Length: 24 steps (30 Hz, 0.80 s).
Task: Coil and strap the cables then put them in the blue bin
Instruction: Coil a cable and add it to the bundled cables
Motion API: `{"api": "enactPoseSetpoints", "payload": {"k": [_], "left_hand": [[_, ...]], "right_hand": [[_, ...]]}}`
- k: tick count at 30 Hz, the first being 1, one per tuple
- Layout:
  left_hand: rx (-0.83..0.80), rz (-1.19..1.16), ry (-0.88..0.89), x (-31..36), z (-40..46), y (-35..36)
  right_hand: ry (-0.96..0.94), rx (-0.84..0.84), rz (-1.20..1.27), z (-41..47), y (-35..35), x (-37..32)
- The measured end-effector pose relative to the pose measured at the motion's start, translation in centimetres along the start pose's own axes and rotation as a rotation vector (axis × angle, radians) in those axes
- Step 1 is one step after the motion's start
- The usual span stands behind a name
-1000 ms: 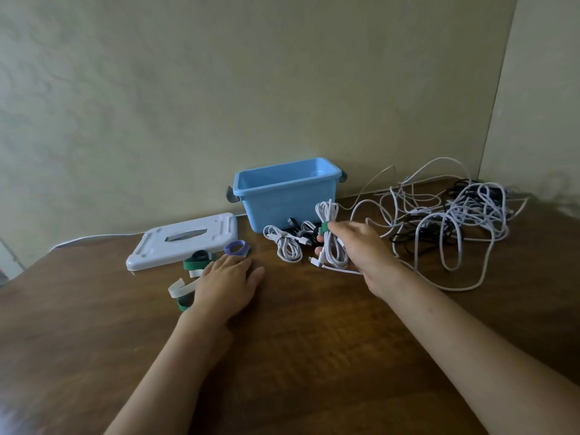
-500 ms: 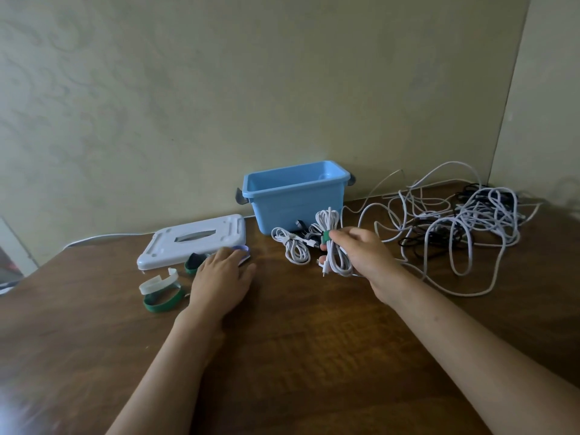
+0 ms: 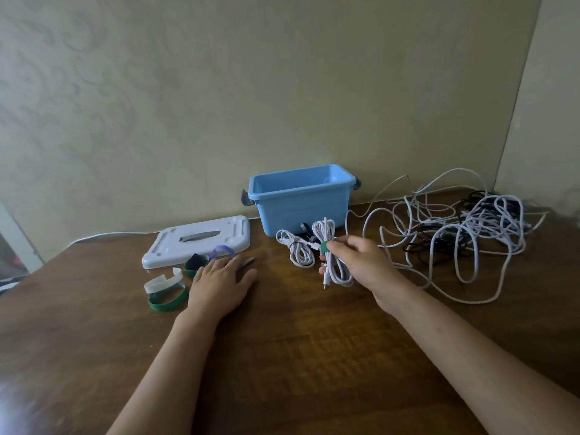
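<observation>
My right hand (image 3: 357,262) holds a coiled white cable (image 3: 334,263) bound by a green strap (image 3: 324,247), just above the table in front of the blue bin (image 3: 301,202). The bin stands open against the wall. Another coiled white cable (image 3: 298,252) lies on the table at the bin's foot, with dark plugs behind it. My left hand (image 3: 219,281) rests flat on the table, fingers straight, its tips touching a purple strap (image 3: 222,251). Green straps (image 3: 164,299) and a white strap (image 3: 163,282) lie to its left.
The bin's white lid (image 3: 197,241) lies flat left of the bin. A large tangle of white and black cables (image 3: 464,233) covers the table's right back corner. The brown wooden table (image 3: 298,356) meets the wall behind.
My left hand has slid forward from the green and white straps to the purple one. My right hand has kept hold of the strapped coil, barely moving.
</observation>
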State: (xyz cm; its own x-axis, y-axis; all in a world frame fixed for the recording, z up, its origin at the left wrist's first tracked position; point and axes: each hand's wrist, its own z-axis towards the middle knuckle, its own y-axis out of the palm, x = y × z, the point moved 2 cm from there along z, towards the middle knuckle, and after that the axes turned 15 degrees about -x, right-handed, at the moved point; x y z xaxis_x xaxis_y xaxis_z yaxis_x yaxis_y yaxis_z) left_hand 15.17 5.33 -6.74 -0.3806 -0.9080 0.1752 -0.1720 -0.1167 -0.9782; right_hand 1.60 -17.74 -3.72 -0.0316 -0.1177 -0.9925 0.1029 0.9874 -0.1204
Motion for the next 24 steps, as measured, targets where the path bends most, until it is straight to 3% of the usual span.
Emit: {"api": "enactPoseSetpoints", "payload": {"k": [5, 11, 20, 24], "left_hand": [[0.107, -0.109, 0.053, 0.9, -0.7, -0.8], [0.249, -0.244, 0.078, 0.8, -1.0, -1.8], [0.254, -0.327, 0.158, 1.2, -1.8, -2.1], [0.165, -0.185, 0.166, 0.9, -1.5, -1.5]], "right_hand": [[-0.029, -0.033, -0.043, 0.1, 0.6, -0.1], [-0.109, 0.018, -0.362, 2.8, 2.8, -3.4], [0.01, 0.006, -0.697, 10.4, 8.1, -3.8], [0.051, 0.022, -0.857, 11.1, 8.3, -2.0]]}}
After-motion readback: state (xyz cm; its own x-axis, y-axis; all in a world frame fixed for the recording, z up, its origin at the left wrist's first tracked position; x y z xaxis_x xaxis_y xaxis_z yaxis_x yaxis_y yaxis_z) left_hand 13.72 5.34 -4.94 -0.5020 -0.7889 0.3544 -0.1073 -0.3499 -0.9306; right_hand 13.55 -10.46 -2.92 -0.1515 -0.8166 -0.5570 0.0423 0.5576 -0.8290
